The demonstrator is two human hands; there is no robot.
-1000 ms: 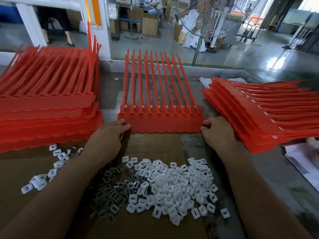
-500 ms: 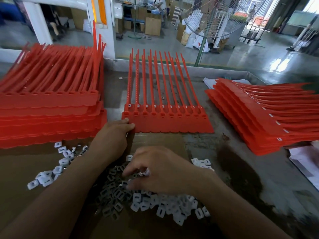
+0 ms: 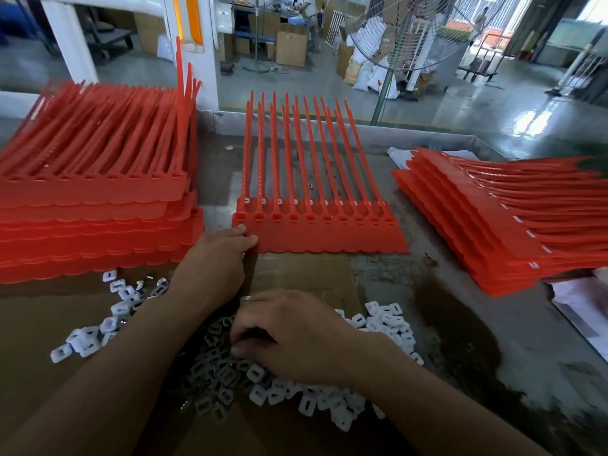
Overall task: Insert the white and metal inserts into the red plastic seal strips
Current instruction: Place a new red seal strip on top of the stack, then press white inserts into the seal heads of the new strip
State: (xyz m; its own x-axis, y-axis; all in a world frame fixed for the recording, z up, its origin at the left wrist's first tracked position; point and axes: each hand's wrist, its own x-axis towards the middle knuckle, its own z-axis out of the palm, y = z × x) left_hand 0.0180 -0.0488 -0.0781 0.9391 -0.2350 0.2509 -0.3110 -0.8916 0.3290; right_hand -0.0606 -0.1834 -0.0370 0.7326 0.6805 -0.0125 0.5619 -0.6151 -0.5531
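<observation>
1. Far left of both grips: tall stack of red seal strips point(image 3: 95, 205) lying on the surface point(image 3: 460, 324), tails pointing away.
2. Below that stack, left of the left forearm: scattered white inserts point(image 3: 84, 340) on the cardboard sheet point(image 3: 306, 278).
3. Left hand point(image 3: 214, 261): fingertips pressed flat on the near-left corner of the middle strip sheet point(image 3: 329, 232), holding it down; grip half-curled, not wrapped around anything.
4. Just ahead of the left grip: that sheet's row of sockets, white inserts seated point(image 3: 296, 201) along it.
5. Right hand point(image 3: 296, 334): resting knuckles-up on the pile of white and metal inserts point(image 3: 332, 399), fingers curled down into it; cannot tell whether the grip holds a piece.
6. Far right of the right grip: fanned stack of finished strips point(image 3: 493, 225), white inserts showing along its edge.
</observation>
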